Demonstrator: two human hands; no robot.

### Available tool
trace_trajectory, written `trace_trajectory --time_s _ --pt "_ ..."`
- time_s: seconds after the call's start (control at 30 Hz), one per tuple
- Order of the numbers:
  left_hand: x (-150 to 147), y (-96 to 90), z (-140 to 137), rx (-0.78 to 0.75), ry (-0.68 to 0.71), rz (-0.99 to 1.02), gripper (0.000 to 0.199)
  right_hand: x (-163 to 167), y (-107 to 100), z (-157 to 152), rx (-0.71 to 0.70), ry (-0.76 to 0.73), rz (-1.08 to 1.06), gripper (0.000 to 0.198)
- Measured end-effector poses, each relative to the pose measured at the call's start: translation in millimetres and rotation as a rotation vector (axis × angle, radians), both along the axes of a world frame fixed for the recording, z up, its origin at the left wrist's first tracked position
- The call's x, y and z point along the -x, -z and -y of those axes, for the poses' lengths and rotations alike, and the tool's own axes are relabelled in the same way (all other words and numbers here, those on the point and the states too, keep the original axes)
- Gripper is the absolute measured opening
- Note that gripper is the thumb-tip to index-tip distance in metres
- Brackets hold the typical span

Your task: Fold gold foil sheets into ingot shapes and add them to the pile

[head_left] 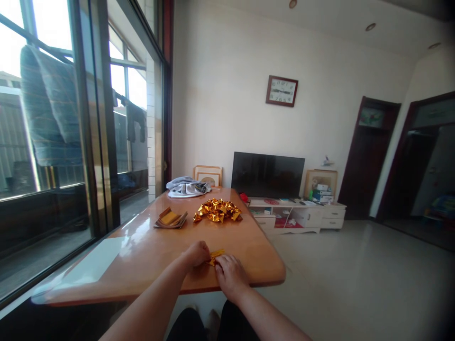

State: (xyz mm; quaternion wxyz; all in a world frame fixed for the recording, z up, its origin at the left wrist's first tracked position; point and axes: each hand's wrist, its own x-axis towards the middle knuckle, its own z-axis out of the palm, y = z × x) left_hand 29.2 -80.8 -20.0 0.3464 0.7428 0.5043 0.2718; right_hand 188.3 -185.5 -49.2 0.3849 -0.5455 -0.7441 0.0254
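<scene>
A small sheet of gold foil paper [216, 254] lies at the near part of the table, between my two hands. My left hand [197, 255] has its fingers curled in and closed on the paper's left end. On the right side, my right hand [232, 274] is closed with thumb and bent fingers on the paper's near right edge. Beyond the hands sits a heap of folded, shiny gold foil pieces [218, 210]. To its left, a stack of flat gold paper [169, 218] rests on brown wrapping. My fingers partly hide the sheet.
The wooden table [142, 265] has rounded corners, its near edge just before my knees. Bundled cloth [188, 186] lies at its far end. A glass window [95, 118] runs along the left. Past the table stand a television [268, 175] and a white cabinet [332, 218].
</scene>
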Motion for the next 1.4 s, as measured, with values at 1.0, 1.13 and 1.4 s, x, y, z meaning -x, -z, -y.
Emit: trace_trajectory --time_s 1.0,1.13,1.4 --pt "49 -84.8 188 0.041 0.071 0.626 0.030 39 -79 85 0.277 -0.563 -1.082 0.026" --pt "49 -81.3 188 -0.005 0.077 0.590 0.034 40 -84 89 0.247 -0.547 -1.082 0.028" --pt "57 -79.8 193 0.035 0.130 0.591 0.036 37 -89 95 0.307 -0.545 -1.094 0.033"
